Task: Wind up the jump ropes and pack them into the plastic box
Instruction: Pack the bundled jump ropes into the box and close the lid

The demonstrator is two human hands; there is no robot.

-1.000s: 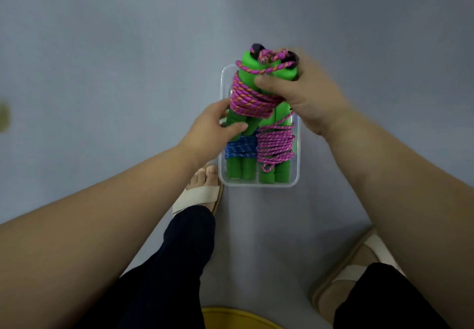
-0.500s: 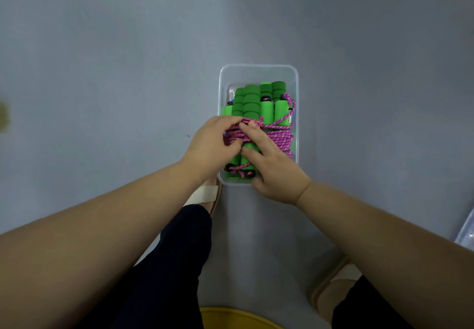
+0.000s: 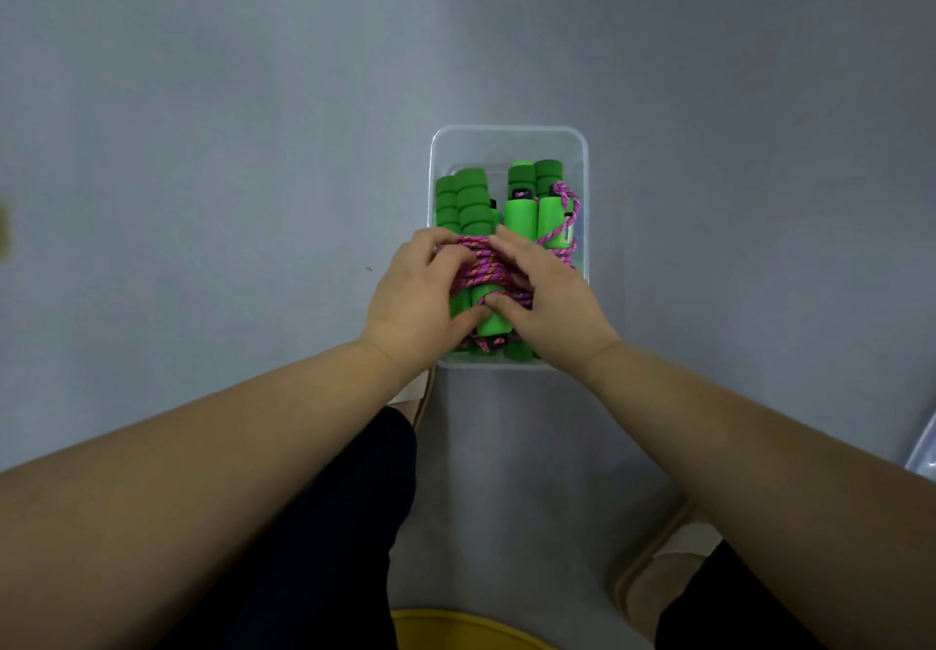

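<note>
Since earlier: green-handled, pink-corded wound jump rope (image 3: 486,274) lowered into clear rectangular plastic box (image 3: 509,135); our left hand (image 3: 415,300) and right hand (image 3: 549,302) both clamped on it. We press evenly, tuck loose cord.

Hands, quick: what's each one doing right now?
Left hand: closed on the pink-roped, green-handled jump rope bundle in the clear plastic box.
Right hand: closed on the same bundle.

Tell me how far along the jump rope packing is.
Done: wound, green-handled jump ropes already lie in the plastic box. In hand: the left hand and right hand both press a pink-wound bundle down on top of them. Left: seating that bundle and letting go. No loose ropes show on the floor; a lid isn't clearly visible.
</note>
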